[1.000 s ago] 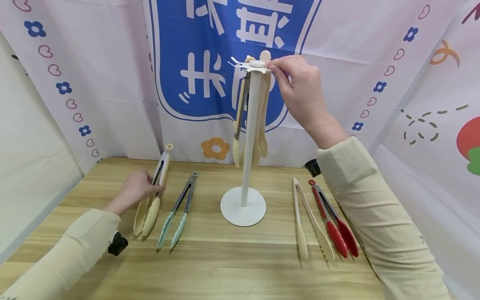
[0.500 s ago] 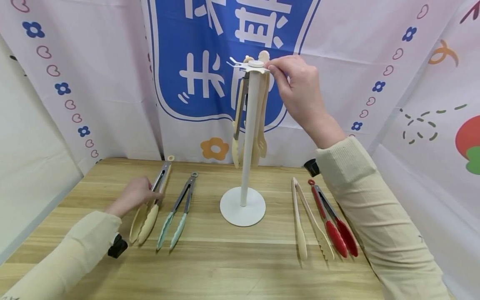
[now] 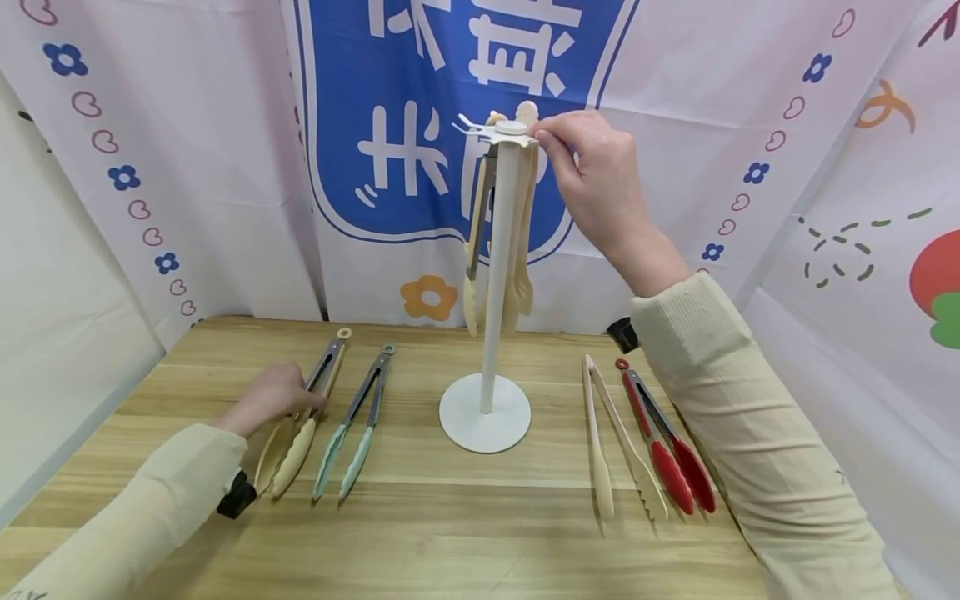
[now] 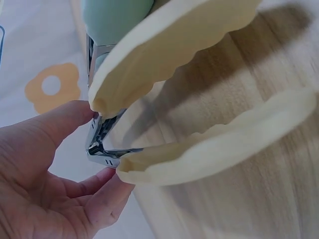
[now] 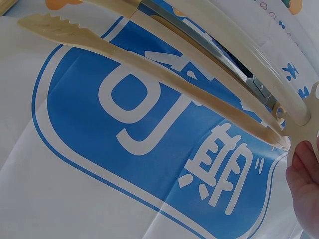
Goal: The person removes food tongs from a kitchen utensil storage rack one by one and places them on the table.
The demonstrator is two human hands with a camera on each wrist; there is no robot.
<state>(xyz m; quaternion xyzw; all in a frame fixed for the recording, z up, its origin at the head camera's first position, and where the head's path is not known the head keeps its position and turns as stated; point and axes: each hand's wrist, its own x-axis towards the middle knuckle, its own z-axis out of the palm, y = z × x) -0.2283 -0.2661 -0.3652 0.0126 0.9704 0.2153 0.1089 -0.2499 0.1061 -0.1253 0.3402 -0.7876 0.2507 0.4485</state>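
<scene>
In the head view my left hand holds a pair of cream-tipped metal tongs at the table's left side. The left wrist view shows the thumb on one arm of the tongs and fingers on the other, with the cream heads spread apart. My right hand pinches the edge of the hooked top of a white utensil stand. Cream tongs and a toothed beige utensil hang from that stand, partly behind its pole. Fingers of the right hand touch the hook plate in the right wrist view.
Mint-green tongs lie just right of the left hand. Beige tongs and red tongs lie on the right of the wooden table. A printed cloth hangs behind the table.
The cream tongs in my left hand have shifted toward the table's near edge, their ring end coming lower in view. My right hand stays at the stand's top.
</scene>
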